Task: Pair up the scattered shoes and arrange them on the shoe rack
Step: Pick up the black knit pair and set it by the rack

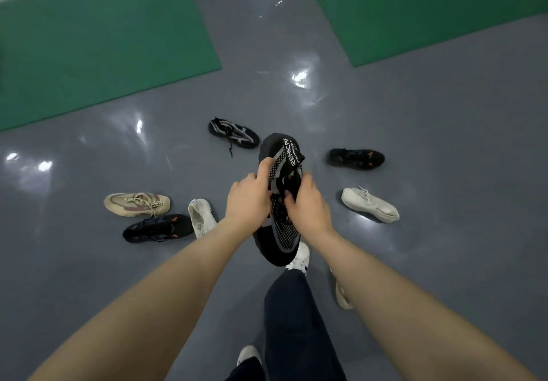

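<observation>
I hold a black and grey knit shoe [281, 226] in the air over the floor, heel end away from me. My left hand [248, 199] grips its left side near the collar. My right hand [308, 202] grips its right side, thumb curled over the upper. Its matching black and grey shoe [234, 133] lies on the floor beyond. A black shoe with orange marks [355, 158] lies to the right, its match [157, 228] at the left. White shoes lie at the right [369, 205] and at the left [201, 216]. A beige and pink shoe [137, 204] lies far left.
The floor is glossy grey [415, 131] with green mats at the back left [103, 39] and back right [444, 10]. My legs in dark trousers [296, 321] and white shoes stand below. Another pale shoe [342, 294] shows partly behind my right forearm. No shoe rack is in view.
</observation>
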